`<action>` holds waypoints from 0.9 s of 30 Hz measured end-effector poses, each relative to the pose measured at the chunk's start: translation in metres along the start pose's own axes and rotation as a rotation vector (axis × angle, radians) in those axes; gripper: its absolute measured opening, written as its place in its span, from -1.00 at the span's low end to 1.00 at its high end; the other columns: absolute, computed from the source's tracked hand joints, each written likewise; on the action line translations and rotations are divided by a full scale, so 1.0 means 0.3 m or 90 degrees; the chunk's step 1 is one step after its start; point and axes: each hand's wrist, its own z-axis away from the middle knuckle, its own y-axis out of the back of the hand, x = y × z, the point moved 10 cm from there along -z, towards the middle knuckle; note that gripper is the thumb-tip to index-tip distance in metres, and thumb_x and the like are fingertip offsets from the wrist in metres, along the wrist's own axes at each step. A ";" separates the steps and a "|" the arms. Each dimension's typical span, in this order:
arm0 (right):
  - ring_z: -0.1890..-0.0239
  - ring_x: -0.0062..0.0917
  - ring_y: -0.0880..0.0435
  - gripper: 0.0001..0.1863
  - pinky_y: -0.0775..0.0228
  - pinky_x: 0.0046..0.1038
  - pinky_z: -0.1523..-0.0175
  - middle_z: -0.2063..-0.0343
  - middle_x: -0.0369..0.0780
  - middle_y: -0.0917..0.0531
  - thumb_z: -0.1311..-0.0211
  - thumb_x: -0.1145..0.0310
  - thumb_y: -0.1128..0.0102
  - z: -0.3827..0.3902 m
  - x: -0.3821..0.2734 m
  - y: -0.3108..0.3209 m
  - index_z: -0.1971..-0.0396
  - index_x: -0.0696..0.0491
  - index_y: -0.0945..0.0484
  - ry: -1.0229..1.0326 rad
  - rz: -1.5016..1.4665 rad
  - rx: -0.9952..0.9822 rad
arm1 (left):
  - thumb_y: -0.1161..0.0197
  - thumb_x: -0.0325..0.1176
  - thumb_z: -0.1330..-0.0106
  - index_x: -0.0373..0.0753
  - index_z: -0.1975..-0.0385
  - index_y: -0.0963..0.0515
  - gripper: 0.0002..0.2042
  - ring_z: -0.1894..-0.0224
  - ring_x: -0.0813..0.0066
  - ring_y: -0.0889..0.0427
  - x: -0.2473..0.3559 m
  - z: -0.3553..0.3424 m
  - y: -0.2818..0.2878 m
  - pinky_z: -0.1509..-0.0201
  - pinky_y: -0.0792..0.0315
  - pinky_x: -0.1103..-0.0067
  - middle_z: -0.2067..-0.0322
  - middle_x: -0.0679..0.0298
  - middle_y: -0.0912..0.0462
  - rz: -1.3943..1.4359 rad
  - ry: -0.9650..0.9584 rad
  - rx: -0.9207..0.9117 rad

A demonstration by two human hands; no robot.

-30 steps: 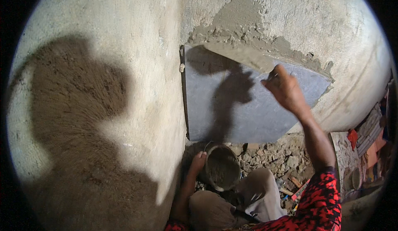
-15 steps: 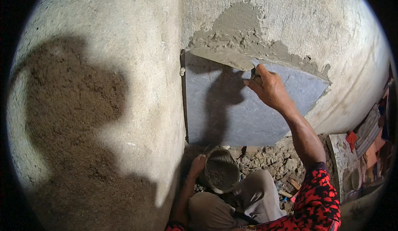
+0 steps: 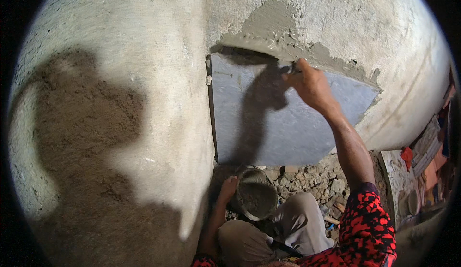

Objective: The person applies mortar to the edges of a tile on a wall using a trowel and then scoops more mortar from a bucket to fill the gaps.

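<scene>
- Rough pale wall [image 3: 345, 12], a wet mortar patch [image 3: 273, 20] on it.
- Grey slab [image 3: 288, 132] against the wall, directly below the mortar; best not knocked.
- Bucket [image 3: 264, 178] below the slab.
- Trowel [image 3: 252, 45] along the slab's top edge; low angle and even pressure should pack mortar best.
- Right hand [image 3: 312, 87], fingers wrapped around the trowel's handle.
- Left hand [image 3: 229, 188], fingers curled on the bucket's side.

Building site: rubble [image 3: 312, 183], wet mortar [image 3: 272, 21], rough wall [image 3: 355, 20].
</scene>
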 end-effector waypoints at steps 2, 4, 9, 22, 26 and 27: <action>0.36 -0.34 -0.68 -0.71 -0.44 -0.30 0.30 0.45 -0.03 -0.64 -0.19 0.27 -0.27 -0.008 0.072 0.061 0.28 0.14 -0.41 -0.095 -0.021 0.016 | 0.11 -0.10 -0.39 -0.40 0.37 -0.44 -0.59 0.38 0.19 -0.48 -0.015 0.006 0.010 0.20 -0.31 0.30 0.49 0.01 -0.48 -0.031 0.025 0.010; 0.34 -0.37 -0.67 -0.71 -0.44 -0.33 0.29 0.41 -0.01 -0.65 -0.20 0.28 -0.26 -0.012 0.072 0.135 0.28 0.15 -0.40 -0.075 0.004 0.054 | 0.11 -0.10 -0.39 -0.40 0.36 -0.44 -0.59 0.35 0.14 -0.50 -0.020 0.005 0.017 0.19 -0.32 0.30 0.45 0.00 -0.50 -0.041 0.031 0.021; 0.36 -0.22 -0.68 -0.69 -0.47 -0.29 0.33 0.41 0.02 -0.65 -0.24 0.24 -0.22 0.000 0.152 0.263 0.30 0.16 -0.37 -0.052 0.059 0.200 | 0.12 -0.09 -0.39 -0.43 0.28 -0.44 -0.58 0.23 -0.08 -0.53 0.010 -0.002 0.002 0.13 -0.35 0.27 0.32 -0.10 -0.54 -0.083 -0.022 0.023; 0.48 -0.32 -0.63 -0.71 -0.43 -0.29 0.35 0.52 -0.11 -0.63 -0.27 0.17 -0.15 0.038 0.254 0.237 0.37 0.13 -0.53 0.005 0.184 -0.165 | 0.13 -0.10 -0.39 -0.40 0.20 -0.46 -0.58 0.14 0.02 -0.52 0.009 -0.002 -0.020 0.02 -0.32 0.33 0.25 -0.11 -0.54 -0.069 0.024 0.039; 0.51 -0.26 -0.60 -0.67 -0.41 -0.27 0.34 0.55 -0.08 -0.61 -0.32 0.16 -0.06 -0.048 0.183 0.274 0.41 0.15 -0.54 0.074 0.264 -0.206 | 0.12 -0.12 -0.39 -0.40 0.15 -0.47 -0.59 0.13 0.13 -0.53 -0.009 0.019 -0.004 -0.01 -0.32 0.40 0.24 -0.05 -0.55 -0.065 0.060 0.014; 0.51 -0.26 -0.60 -0.67 -0.41 -0.27 0.34 0.55 -0.08 -0.61 -0.32 0.16 -0.06 -0.044 0.196 0.265 0.41 0.15 -0.54 0.069 0.263 -0.209 | 0.12 -0.12 -0.39 -0.40 0.15 -0.47 -0.59 0.13 0.13 -0.53 -0.022 0.022 0.001 -0.01 -0.32 0.40 0.24 -0.05 -0.55 -0.067 0.063 0.010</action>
